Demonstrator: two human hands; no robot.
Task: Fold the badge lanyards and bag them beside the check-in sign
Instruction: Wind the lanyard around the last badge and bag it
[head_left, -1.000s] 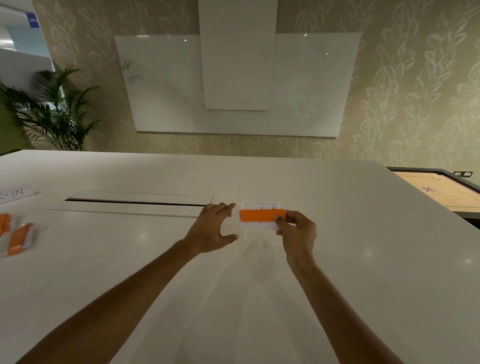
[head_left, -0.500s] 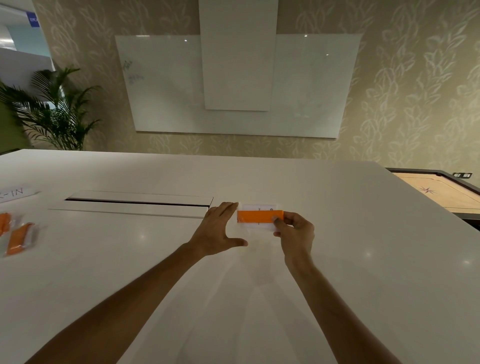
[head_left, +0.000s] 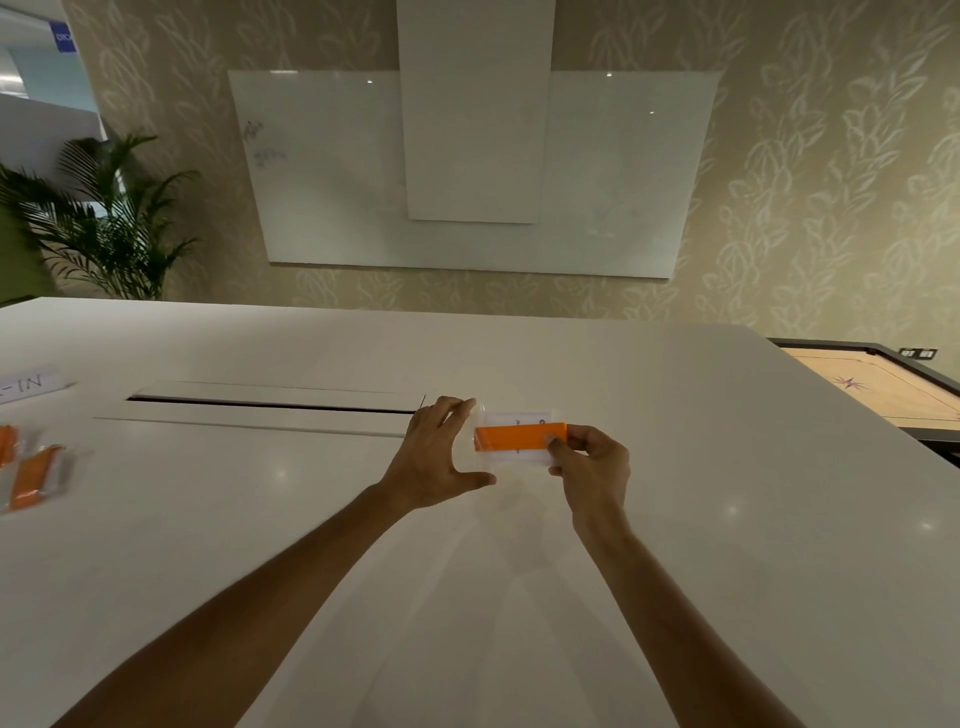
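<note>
A folded orange lanyard (head_left: 519, 436) lies against its white badge card (head_left: 524, 418) just above the white table (head_left: 727, 519). My right hand (head_left: 592, 467) pinches the right end of the lanyard and card. My left hand (head_left: 441, 457) is at their left end, fingers above and thumb spread below, holding the edge of a faint clear bag (head_left: 480, 415). The lanyard's left end is at the bag's mouth. How far it sits inside is hard to tell. The check-in sign (head_left: 28, 384) stands at the far left, partly cut off.
Two bagged orange lanyards (head_left: 36, 475) lie at the table's left edge below the sign. A long cable slot (head_left: 270, 404) runs across the table left of my hands. A carrom board (head_left: 883, 384) stands off to the right, a potted plant (head_left: 104, 223) at back left.
My right hand has slid the lanyard and card slightly left towards my left hand, whose thumb has spread wider below them.
</note>
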